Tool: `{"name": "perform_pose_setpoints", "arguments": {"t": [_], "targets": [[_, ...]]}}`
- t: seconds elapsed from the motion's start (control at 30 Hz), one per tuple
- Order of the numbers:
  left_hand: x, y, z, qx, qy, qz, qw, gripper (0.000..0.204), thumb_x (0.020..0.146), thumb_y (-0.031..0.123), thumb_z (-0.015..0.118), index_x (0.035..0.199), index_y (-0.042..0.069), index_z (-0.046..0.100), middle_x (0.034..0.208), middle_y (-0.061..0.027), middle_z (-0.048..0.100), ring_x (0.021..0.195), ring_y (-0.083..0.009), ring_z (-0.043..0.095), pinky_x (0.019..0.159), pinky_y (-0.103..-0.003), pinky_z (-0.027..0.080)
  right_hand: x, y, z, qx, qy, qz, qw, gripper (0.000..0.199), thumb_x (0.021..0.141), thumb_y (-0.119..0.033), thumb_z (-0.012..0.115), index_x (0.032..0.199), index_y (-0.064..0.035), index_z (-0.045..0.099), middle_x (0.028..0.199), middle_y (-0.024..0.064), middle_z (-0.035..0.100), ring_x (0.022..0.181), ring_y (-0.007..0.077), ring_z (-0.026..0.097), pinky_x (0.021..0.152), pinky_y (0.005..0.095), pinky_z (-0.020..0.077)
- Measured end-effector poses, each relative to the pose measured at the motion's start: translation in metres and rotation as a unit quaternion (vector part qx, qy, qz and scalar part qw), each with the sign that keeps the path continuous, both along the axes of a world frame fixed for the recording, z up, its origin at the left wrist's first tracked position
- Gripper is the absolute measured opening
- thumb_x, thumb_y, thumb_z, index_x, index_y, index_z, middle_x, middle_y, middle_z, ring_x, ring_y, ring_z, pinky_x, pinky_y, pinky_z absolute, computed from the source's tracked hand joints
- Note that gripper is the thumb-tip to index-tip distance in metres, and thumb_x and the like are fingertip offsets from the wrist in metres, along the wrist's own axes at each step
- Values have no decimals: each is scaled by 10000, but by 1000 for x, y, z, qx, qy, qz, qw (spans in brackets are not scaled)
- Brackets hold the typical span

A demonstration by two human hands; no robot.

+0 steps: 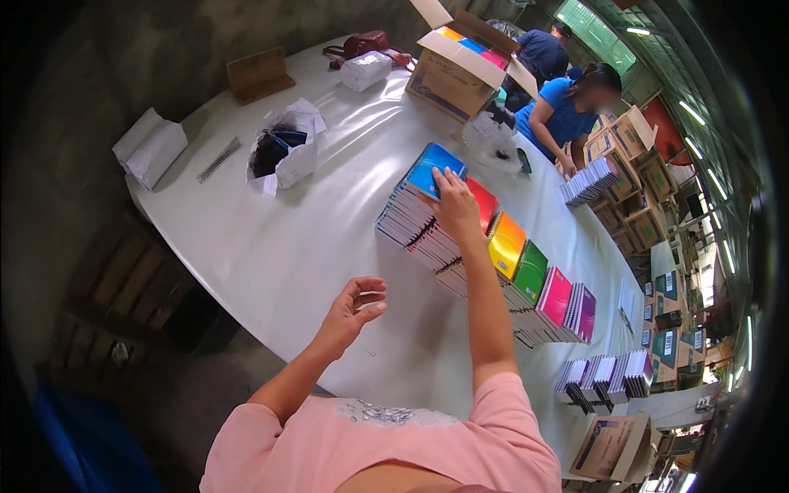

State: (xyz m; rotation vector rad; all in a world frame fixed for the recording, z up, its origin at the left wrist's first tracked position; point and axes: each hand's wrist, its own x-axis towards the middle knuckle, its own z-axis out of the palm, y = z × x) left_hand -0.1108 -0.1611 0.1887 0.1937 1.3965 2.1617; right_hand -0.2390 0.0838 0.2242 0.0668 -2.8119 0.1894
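The right hand (457, 205) presses flat fingers on the blue notebook (436, 168) topping the first of six coloured stacks across the white table (288, 238). The left hand (353, 308) hovers, fingers loosely curled, holding nothing.

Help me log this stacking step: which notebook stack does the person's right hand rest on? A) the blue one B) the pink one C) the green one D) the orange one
A: the right hand lies flat on the blue notebook topping the far end stack, while the left hand hovers empty above the table.
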Motion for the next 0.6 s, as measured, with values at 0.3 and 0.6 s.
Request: {"name": "perform_pose_setpoints", "arguments": {"t": [0.3, 0.6], "targets": [[-70, 9, 10, 131, -139, -70, 979, 522, 820, 290, 596, 1250, 65, 405, 1231, -104, 478, 1144, -235, 478, 951, -383, 386, 20, 0, 44, -89, 42, -26, 995, 439, 821, -253, 589, 1201, -43, 529, 1183, 172, 556, 1048, 337, 548, 883, 403, 432], [-98, -13, 35, 194, -181, -112, 958, 469, 763, 38, 566, 1203, -43, 426, 1116, -204, 558, 923, -294, 628, 758, -416, 551, 122, -82, 88, 9, -30, 212, 977, 625, 660, -207, 715, 1240, -102, 506, 1300, 139, 467, 1212, 268, 436, 969, 489, 332]]}}
